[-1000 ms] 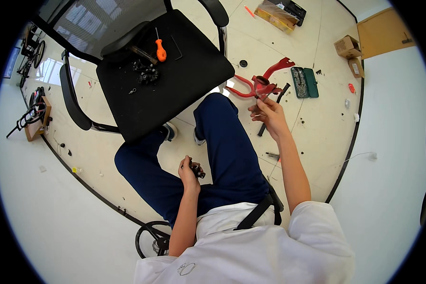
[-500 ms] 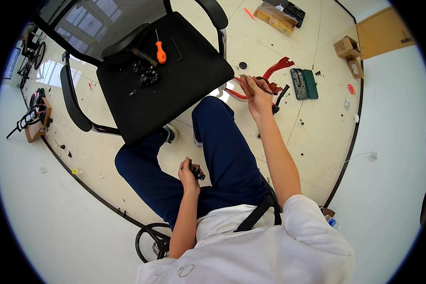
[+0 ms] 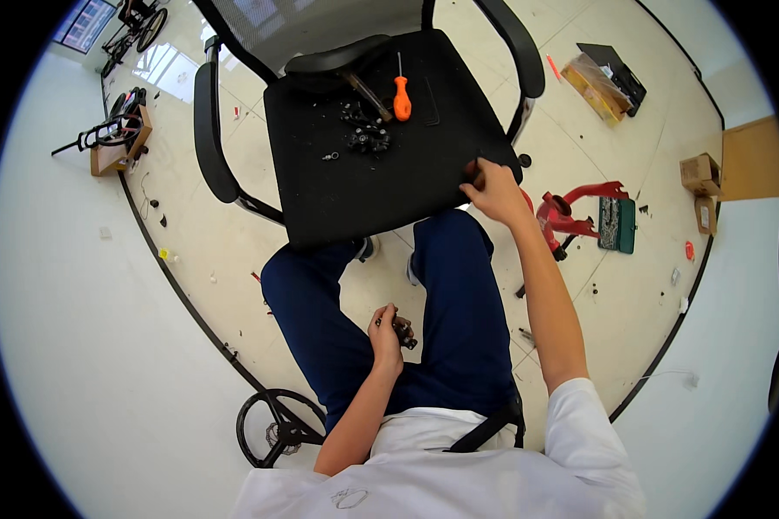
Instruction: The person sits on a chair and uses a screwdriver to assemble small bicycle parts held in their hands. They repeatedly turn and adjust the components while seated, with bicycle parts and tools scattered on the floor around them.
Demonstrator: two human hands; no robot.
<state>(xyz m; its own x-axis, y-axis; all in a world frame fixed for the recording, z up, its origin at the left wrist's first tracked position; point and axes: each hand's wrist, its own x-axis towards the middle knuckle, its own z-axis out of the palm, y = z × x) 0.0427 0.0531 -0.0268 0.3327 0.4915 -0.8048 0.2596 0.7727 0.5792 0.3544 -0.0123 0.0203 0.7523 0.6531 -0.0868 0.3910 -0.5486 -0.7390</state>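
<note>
My left hand (image 3: 386, 339) is closed round a small black bike part (image 3: 403, 334) above my lap, between my thighs. My right hand (image 3: 496, 192) is over the front right corner of the black chair seat (image 3: 389, 190). Its fingers are bent together, and whatever they hold is hidden. On the seat lie an orange-handled screwdriver (image 3: 402, 102), an L-shaped hex key (image 3: 433, 104), several small black mechanical parts (image 3: 368, 137) and a tiny metal piece (image 3: 330, 156). A black bike saddle (image 3: 337, 57) rests at the back of the seat.
Right of the chair, a red frame (image 3: 571, 209) and a green socket case (image 3: 627, 227) lie on the floor. A yellow box (image 3: 595, 86) sits farther off. Chair armrests (image 3: 214, 130) flank the seat. A black spoked wheel (image 3: 279, 426) is at lower left.
My right hand has moved from above the red frame to the chair seat's front right corner. The thin dark tool it held no longer shows. My left hand keeps its grip; the view has shifted.
</note>
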